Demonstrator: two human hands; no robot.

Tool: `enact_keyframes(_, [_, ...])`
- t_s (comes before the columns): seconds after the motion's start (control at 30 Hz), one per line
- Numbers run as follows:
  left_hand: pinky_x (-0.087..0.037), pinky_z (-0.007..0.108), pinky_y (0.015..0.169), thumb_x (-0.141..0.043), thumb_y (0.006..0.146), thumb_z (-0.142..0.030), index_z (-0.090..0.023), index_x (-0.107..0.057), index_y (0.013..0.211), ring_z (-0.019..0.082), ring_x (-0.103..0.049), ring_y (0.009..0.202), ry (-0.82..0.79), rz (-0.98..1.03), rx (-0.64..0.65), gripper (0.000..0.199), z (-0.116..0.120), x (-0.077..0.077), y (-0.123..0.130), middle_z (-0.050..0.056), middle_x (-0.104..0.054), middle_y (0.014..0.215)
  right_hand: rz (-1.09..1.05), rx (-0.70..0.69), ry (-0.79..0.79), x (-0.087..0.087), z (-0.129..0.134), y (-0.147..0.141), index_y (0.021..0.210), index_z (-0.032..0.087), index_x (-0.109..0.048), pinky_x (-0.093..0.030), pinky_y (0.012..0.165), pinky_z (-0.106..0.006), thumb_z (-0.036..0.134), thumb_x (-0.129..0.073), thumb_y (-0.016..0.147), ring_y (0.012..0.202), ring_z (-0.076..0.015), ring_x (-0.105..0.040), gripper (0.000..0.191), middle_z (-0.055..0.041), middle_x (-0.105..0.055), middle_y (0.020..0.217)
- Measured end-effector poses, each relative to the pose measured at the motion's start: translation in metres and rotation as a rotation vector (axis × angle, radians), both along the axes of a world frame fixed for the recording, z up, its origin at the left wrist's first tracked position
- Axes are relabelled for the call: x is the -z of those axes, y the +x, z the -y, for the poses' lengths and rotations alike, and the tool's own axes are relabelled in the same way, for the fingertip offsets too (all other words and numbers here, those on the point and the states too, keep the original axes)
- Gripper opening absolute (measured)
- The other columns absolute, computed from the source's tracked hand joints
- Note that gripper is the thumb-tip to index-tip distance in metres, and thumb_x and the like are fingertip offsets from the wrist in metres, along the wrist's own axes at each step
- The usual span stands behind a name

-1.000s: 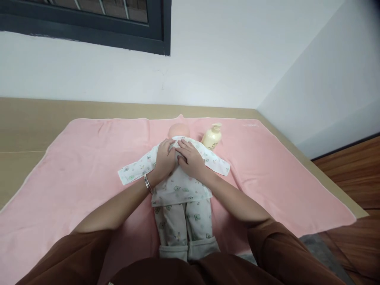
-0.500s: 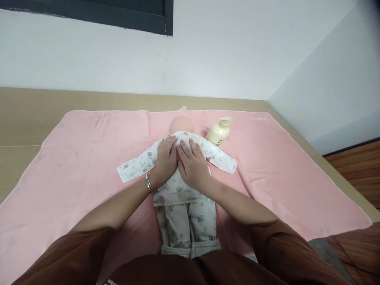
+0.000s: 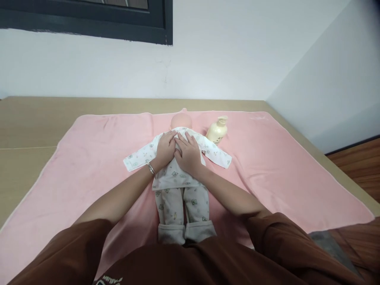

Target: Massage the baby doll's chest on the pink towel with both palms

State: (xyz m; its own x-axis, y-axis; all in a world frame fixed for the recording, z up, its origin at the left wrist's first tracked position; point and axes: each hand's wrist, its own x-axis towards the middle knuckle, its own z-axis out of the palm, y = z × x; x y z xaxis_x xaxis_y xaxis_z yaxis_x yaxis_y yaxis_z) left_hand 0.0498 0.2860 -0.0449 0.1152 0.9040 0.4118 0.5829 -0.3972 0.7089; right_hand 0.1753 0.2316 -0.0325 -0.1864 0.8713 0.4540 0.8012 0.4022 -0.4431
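Observation:
A baby doll (image 3: 181, 120) lies face down, its head toward the wall and its arms spread out to the sides. It wears a white printed top (image 3: 170, 176) and matching trousers (image 3: 194, 204) with turned-up cuffs. My left hand (image 3: 166, 147) rests flat on the left side of the doll's upper back, a silver bracelet (image 3: 151, 169) at its wrist. Flat on the right side of the back lies my right hand (image 3: 189, 154), fingers a little spread. The hands meet near the middle of the back. The doll's face is hidden.
A pink blanket (image 3: 282, 170) lies under the doll on a wooden surface (image 3: 35, 122). To the right of the doll's head stands a cream pump bottle (image 3: 217, 130). White wall (image 3: 219, 55) rises behind, with a dark window frame (image 3: 118, 25) at upper left.
The view has tilted up slightly, showing more of the window frame. Both hands remain on the doll's back; the right thumb now lies closer to the left hand.

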Motion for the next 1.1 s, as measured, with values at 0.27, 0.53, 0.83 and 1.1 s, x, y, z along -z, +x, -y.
enact_keyframes(0.27, [-0.036,0.045,0.122,-0.039,0.091,-0.019,-0.018,-0.07,0.122,0.022,-0.057,0.131,0.058,0.074,-0.033,0.043,0.007,0.003,0.006,0.008,-0.067,0.133,0.103,-0.14,-0.147,-0.007,-0.031,0.039,0.148,0.013,-0.049,-0.019,0.128,-0.051,0.036,-0.042,0.099,0.153,-0.0283,-0.028,0.055,-0.0102,-0.037,0.16])
enact_keyframes(0.53, [-0.039,0.04,0.12,-0.037,0.091,-0.018,-0.015,-0.069,0.121,0.019,-0.057,0.129,0.053,0.098,-0.067,0.043,0.008,0.01,0.005,0.009,-0.067,0.133,0.228,-0.084,-0.09,-0.012,0.019,0.002,0.15,0.001,-0.042,-0.015,0.128,-0.054,0.025,-0.042,0.096,0.155,-0.0331,-0.021,0.059,-0.0207,-0.033,0.161])
enact_keyframes(0.83, [-0.026,0.048,0.126,-0.033,0.096,-0.018,-0.013,-0.062,0.132,0.024,-0.044,0.144,0.02,-0.146,-0.078,0.046,0.022,-0.005,0.018,0.012,-0.058,0.143,0.287,0.091,-0.248,-0.021,-0.01,0.014,0.157,0.008,-0.032,-0.018,0.126,-0.055,0.026,-0.036,0.1,0.155,-0.0343,-0.019,0.06,-0.0143,-0.023,0.166])
enact_keyframes(1.1, [-0.032,0.048,0.123,-0.031,0.098,-0.023,-0.009,-0.06,0.133,0.025,-0.048,0.141,-0.015,-0.109,-0.067,0.047,0.009,-0.008,0.018,0.016,-0.058,0.144,0.116,-0.026,-0.369,-0.024,-0.004,0.021,0.156,0.006,-0.033,-0.016,0.128,-0.052,0.025,-0.043,0.093,0.156,-0.0334,-0.014,0.067,-0.0154,-0.022,0.166])
